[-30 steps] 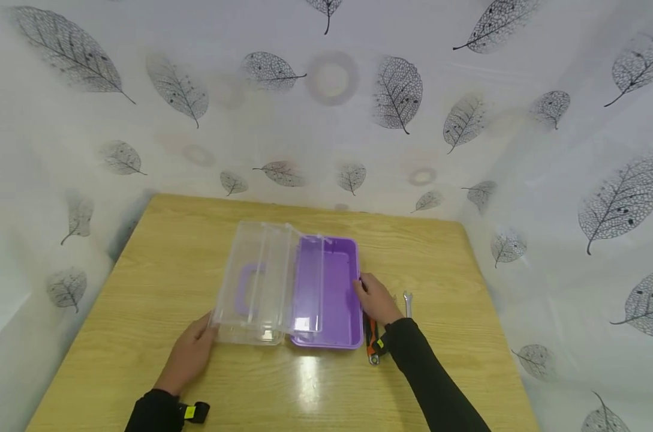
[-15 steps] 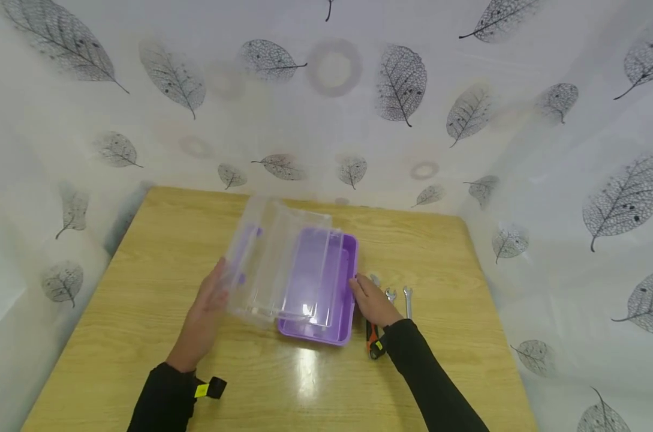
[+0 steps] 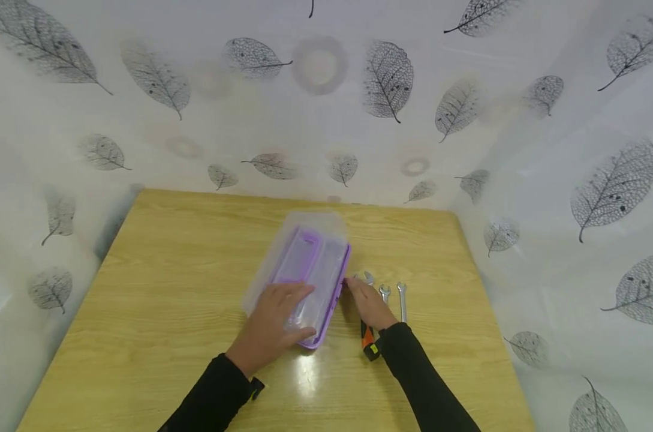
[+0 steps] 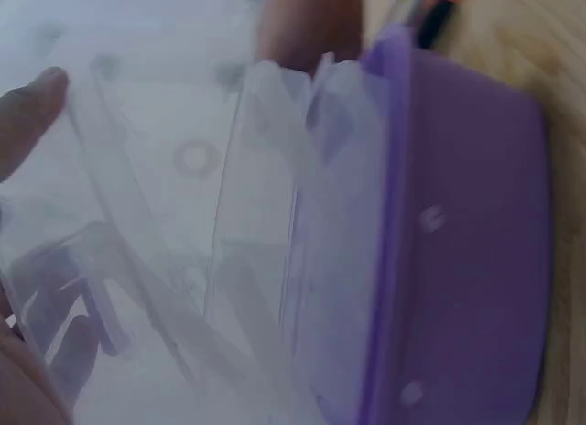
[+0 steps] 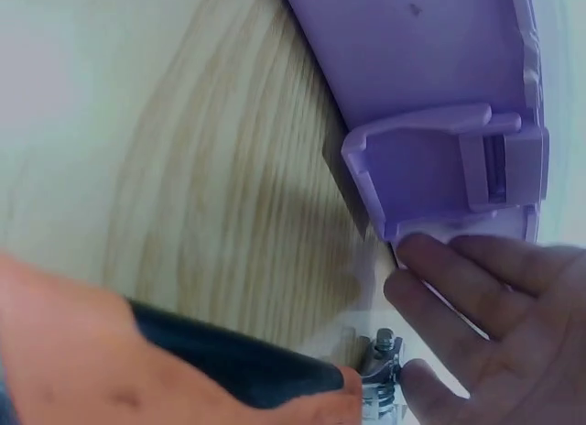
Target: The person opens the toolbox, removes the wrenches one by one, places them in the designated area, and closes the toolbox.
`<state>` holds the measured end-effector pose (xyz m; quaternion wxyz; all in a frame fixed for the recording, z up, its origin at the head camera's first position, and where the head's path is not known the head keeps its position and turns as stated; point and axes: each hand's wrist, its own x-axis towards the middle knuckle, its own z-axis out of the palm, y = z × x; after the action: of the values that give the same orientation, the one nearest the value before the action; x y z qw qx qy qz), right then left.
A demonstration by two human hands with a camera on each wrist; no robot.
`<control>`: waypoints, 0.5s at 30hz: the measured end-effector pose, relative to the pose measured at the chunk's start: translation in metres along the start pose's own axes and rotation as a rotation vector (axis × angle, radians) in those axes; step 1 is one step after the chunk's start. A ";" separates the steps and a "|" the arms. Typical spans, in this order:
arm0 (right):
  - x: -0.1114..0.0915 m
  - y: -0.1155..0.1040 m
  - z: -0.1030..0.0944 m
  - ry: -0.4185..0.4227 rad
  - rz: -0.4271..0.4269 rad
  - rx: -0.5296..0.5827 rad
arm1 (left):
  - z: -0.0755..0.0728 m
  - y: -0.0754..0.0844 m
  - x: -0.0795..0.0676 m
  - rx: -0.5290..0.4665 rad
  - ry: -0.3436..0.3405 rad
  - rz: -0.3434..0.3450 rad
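Note:
A purple plastic box (image 4: 467, 223) stands on the table under its clear lid (image 3: 326, 282). The lid carries a purple carrying handle (image 3: 311, 255) and lies over the box, turned at an angle. My left hand (image 3: 272, 321) rests on the lid with fingers and thumb spread. Through the lid, the left wrist view shows some of those fingers (image 4: 78, 352). At the box's right side is my right hand (image 3: 370, 305), fingers fairly straight, touching or almost touching the wall beside a purple latch (image 5: 426, 168). Whether the lid's edge sits fully on the rim cannot be told.
Right of the box lie an adjustable wrench with an orange and black handle (image 3: 367, 336) and two metal wrenches, one a spanner (image 3: 403, 300). The wooden table (image 3: 186, 258) ends at a leaf-patterned curtain (image 3: 272, 120) behind.
The clear lid has swung rightward over the box with my left hand, which is now on top of it. The box has turned slightly. My right hand stays by its right side.

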<state>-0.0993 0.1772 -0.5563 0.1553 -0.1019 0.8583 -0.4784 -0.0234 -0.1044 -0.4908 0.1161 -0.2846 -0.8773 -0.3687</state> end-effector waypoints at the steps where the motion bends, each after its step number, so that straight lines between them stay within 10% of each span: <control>1: 0.001 0.000 0.001 0.021 -0.011 -0.005 | 0.005 -0.001 0.000 0.086 -0.007 0.081; 5: 0.001 -0.002 0.004 0.092 -0.033 -0.017 | 0.019 -0.006 -0.003 0.337 -0.014 0.291; 9: 0.000 -0.005 0.007 0.113 -0.025 0.021 | 0.020 -0.008 -0.007 0.361 -0.045 0.333; 12: 0.002 -0.008 0.012 0.124 -0.018 0.064 | 0.010 -0.014 -0.004 0.222 -0.034 0.234; 15: 0.005 -0.011 0.019 0.102 -0.017 0.199 | -0.011 -0.030 0.006 -0.007 0.041 -0.028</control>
<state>-0.0972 0.1544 -0.5569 0.1168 -0.0689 0.8124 -0.5671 -0.0462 -0.1266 -0.4983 0.1280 -0.2651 -0.8774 -0.3789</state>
